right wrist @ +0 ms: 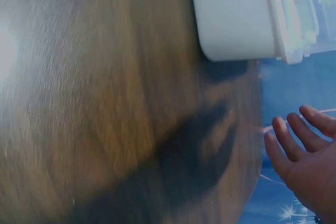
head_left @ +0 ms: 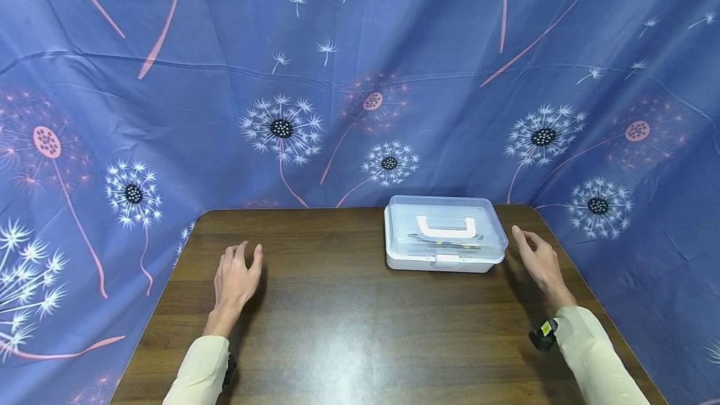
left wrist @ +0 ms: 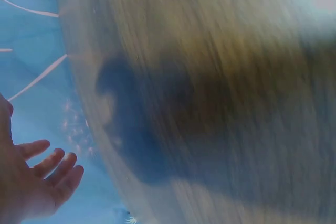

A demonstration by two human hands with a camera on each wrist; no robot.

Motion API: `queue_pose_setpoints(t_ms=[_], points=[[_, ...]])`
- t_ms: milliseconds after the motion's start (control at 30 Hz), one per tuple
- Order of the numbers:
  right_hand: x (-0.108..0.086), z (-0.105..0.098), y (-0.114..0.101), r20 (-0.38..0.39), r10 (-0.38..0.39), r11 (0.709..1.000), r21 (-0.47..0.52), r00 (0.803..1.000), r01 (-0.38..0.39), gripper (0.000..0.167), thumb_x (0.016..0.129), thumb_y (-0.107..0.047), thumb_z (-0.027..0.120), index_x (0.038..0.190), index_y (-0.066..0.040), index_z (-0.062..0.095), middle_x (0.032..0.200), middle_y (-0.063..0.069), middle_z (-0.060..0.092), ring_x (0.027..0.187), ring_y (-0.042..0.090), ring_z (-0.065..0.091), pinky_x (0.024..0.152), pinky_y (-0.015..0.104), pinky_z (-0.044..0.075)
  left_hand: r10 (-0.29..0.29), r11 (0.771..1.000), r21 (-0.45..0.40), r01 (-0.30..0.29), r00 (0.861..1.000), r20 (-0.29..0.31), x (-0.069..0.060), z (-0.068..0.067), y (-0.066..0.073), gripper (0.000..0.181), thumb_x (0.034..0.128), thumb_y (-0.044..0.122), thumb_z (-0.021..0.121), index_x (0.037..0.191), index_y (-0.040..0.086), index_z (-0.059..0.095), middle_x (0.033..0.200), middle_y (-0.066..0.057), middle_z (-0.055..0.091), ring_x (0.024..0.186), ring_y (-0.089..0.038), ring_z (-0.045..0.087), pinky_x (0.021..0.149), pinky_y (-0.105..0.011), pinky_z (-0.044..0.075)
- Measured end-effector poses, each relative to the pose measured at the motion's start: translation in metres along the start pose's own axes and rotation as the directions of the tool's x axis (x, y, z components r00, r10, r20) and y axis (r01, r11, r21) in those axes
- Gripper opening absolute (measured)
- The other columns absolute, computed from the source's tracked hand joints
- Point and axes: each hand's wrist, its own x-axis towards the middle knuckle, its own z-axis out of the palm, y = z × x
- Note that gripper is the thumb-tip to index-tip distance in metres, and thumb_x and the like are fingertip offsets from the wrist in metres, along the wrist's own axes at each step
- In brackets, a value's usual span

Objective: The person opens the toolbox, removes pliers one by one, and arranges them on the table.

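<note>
One left hand [head_left: 235,276] and one right hand [head_left: 542,264] hang apart, empty — best steady the box [head_left: 444,244], right of centre, two-handed.

white box [head_left: 446,234] — blue dandelion-print cloth [head_left: 444,99]

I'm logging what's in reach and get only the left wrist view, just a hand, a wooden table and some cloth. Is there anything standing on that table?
Observer: Yes, the head view shows a box near the far edge of the table, right of centre.
Operator: Is the right hand touching it?
Observer: No, that hand is beside the box, with a gap between them.
Operator: And is its lid on or off?
Observer: On, with a white handle lying on top.
</note>
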Motion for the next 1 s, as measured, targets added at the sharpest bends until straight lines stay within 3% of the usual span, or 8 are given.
queue_pose_setpoints(t_ms=[67, 167, 300, 367, 533, 633, 833, 1000], points=[[0.001, 0.003, -0.004, 0.044, 0.016, 0.998, 0.053, 0.999, -0.019, 0.080, 0.106, -0.061, 0.035, 0.144, 0.008, 0.050, 0.132, 0.035, 0.059, 0.115, 0.044, 0.061, 0.096, 0.054, 0.045, -0.027, 0.999, -0.019, 0.027, 1.000, 0.010, 0.000, 0.002, 0.003, 0.064, 0.1075, 0.048, 0.042, 0.142, -0.005, 0.054, 0.138, -0.030, 0.051, 0.124, -0.049, 0.050, 0.100, -0.064, 0.041], [0.003, 0.007, -0.009, 0.122, 0.010, 0.983, 0.180, 0.992, -0.032, 0.082, 0.106, -0.060, 0.036, 0.148, 0.011, 0.044, 0.136, 0.036, 0.055, 0.102, 0.021, 0.068, 0.095, 0.042, 0.052, -0.055, 0.997, -0.046, 0.055, 0.998, 0.012, -0.001, 0.004, 0.006, 0.065, 0.1074, 0.049, 0.042, 0.141, -0.004, 0.055, 0.138, -0.029, 0.052, 0.126, -0.048, 0.050, 0.101, -0.064, 0.042], [0.004, 0.012, -0.015, 0.207, -0.023, 0.954, 0.298, 0.978, -0.041, 0.081, 0.107, -0.056, 0.037, 0.150, 0.013, 0.038, 0.145, 0.035, 0.047, 0.096, -0.009, 0.054, 0.092, 0.023, 0.051, -0.083, 0.994, -0.076, 0.083, 0.997, 0.007, -0.002, 0.007, 0.010, 0.066, 0.1071, 0.052, 0.041, 0.139, -0.003, 0.057, 0.138, -0.027, 0.054, 0.127, -0.046, 0.050, 0.103, -0.063, 0.041], [0.003, 0.014, -0.018, 0.228, -0.026, 0.956, 0.290, 0.973, -0.042, 0.081, 0.107, -0.058, 0.037, 0.151, 0.010, 0.038, 0.147, 0.033, 0.046, 0.098, -0.008, 0.051, 0.093, 0.023, 0.047, -0.095, 0.991, -0.095, 0.095, 0.995, 0.006, -0.002, 0.009, 0.012, 0.066, 0.1069, 0.052, 0.041, 0.138, -0.003, 0.058, 0.137, -0.027, 0.055, 0.128, -0.046, 0.050, 0.104, -0.062, 0.040], [0.000, 0.016, -0.022, 0.262, 0.016, 0.959, 0.268, 0.965, -0.089, 0.085, 0.103, -0.064, 0.039, 0.155, 0.004, 0.036, 0.151, 0.029, 0.043, 0.125, 0.027, 0.050, 0.109, 0.050, 0.036, -0.103, 0.982, -0.161, 0.101, 0.995, 0.001, -0.002, 0.011, 0.018, 0.064, 0.1071, 0.051, 0.043, 0.135, -0.004, 0.061, 0.132, -0.026, 0.059, 0.125, -0.046, 0.053, 0.104, -0.060, 0.041], [0.000, 0.016, -0.022, 0.264, 0.040, 0.953, 0.281, 0.964, -0.116, 0.088, 0.102, -0.065, 0.042, 0.156, 0.004, 0.035, 0.155, 0.029, 0.040, 0.135, 0.037, 0.041, 0.113, 0.055, 0.033, -0.109, 0.976, -0.192, 0.104, 0.994, -0.013, -0.002, 0.015, 0.022, 0.061, 0.1072, 0.049, 0.044, 0.131, -0.003, 0.064, 0.125, -0.024, 0.063, 0.116, -0.042, 0.059, 0.099, -0.056, 0.043], [-0.002, 0.015, -0.022, 0.262, 0.058, 0.940, 0.311, 0.963, -0.141, 0.085, 0.103, -0.060, 0.046, 0.157, 0.004, 0.034, 0.154, 0.026, 0.041, 0.121, 0.014, 0.048, 0.100, 0.027, 0.038, -0.133, 0.955, -0.270, 0.126, 0.991, -0.006, -0.003, 0.024, 0.030, 0.056, 0.1074, 0.047, 0.047, 0.127, -0.002, 0.067, 0.118, -0.020, 0.066, 0.101, -0.035, 0.064, 0.090, -0.051, 0.047], [-0.003, 0.020, -0.028, 0.267, 0.061, 0.929, 0.338, 0.962, -0.153, 0.085, 0.102, -0.060, 0.050, 0.157, 0.003, 0.034, 0.154, 0.026, 0.041, 0.111, 0.001, 0.048, 0.099, 0.025, 0.039, -0.152, 0.931, -0.339, 0.136, 0.988, -0.021, -0.002, 0.033, 0.036, 0.051, 0.1071, 0.041, 0.051, 0.125, -0.003, 0.068, 0.114, -0.021, 0.067, 0.099, -0.035, 0.064, 0.090, -0.047, 0.047]])
